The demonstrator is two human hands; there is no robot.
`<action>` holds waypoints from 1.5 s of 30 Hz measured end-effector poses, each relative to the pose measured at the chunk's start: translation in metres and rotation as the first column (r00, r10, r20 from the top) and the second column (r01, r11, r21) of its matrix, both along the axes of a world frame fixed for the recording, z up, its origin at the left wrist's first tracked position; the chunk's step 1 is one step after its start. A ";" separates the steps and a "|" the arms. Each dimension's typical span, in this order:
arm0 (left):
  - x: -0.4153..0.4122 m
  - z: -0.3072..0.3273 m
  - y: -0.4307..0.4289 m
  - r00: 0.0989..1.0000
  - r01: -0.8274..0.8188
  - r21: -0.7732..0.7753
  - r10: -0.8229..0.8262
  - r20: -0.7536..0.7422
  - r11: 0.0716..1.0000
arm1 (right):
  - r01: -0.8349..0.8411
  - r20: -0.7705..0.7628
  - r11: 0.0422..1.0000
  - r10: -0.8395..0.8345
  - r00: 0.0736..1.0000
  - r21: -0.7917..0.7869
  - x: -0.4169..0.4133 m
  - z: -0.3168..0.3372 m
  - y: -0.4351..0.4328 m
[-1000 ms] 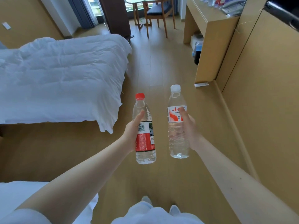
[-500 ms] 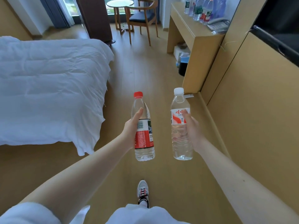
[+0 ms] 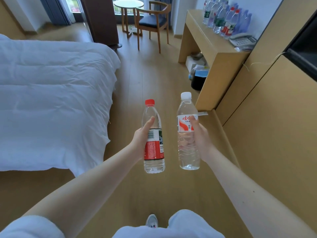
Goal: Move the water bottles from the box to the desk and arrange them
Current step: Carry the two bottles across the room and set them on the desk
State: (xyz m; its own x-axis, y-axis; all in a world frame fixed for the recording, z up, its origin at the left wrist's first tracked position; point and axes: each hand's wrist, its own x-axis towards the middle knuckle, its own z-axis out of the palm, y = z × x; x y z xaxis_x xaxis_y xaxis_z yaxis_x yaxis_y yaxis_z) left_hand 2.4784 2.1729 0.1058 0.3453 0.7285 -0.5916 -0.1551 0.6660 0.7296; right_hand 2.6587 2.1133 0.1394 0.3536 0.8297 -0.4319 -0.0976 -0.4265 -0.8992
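Water bottles (head view): you carry two clear plastic ones upright above the wooden floor (image 3: 154, 74), well short of the light wooden desk (image 3: 202, 35) ahead on your right. One is a red-capped bottle with a red label (image 3: 155, 146), the other a white-capped bottle with a red-and-white label (image 3: 186, 145).
Left hand (image 3: 140, 140): your fingers wrap round the red-capped bottle at its label, thumb laid up the clear shoulder, arm stretched forward.
Right hand (image 3: 202, 140): it curls round the white-capped bottle at the label, fingertips showing on the front, arm stretched forward.
Slip risk: both grips sit mid-body on smooth plastic, so if you loosen either while walking, that bottle likely drops to the floor.
Desk risk: a cluster of standing bottles (image 3: 221, 19) and a grey telephone (image 3: 242, 41) crowd the desk's wall side. Set yours down carelessly and you may topple the row.
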 end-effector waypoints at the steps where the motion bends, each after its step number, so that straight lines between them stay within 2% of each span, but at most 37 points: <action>1: -0.002 -0.001 0.008 1.000 -0.002 0.001 0.002 -0.003 1.000 | -0.006 -0.002 1.000 0.006 1.000 -0.001 -0.001 0.000 0.010; 6: -0.010 -0.003 0.053 0.999 -0.033 0.011 0.033 -0.002 0.999 | -0.049 -0.033 0.999 0.049 0.998 0.017 -0.002 -0.002 0.066; 13: -0.010 -0.008 0.139 0.990 -0.136 0.025 0.137 -0.028 0.990 | -0.188 -0.065 0.980 0.192 0.979 0.061 0.001 -0.012 0.171; 23: 0.040 0.008 0.282 0.977 -0.195 0.059 0.199 -0.073 0.979 | -0.275 -0.099 0.957 0.284 0.954 0.096 0.051 -0.004 0.337; 33: 0.090 0.017 0.389 0.986 -0.140 0.098 0.148 -0.082 0.985 | -0.224 -0.104 0.969 0.234 0.967 0.100 0.097 -0.006 0.434; 45: 0.091 0.002 0.524 0.997 -0.036 0.090 0.042 -0.060 0.995 | -0.140 -0.018 0.988 0.142 0.990 0.058 0.097 -0.013 0.538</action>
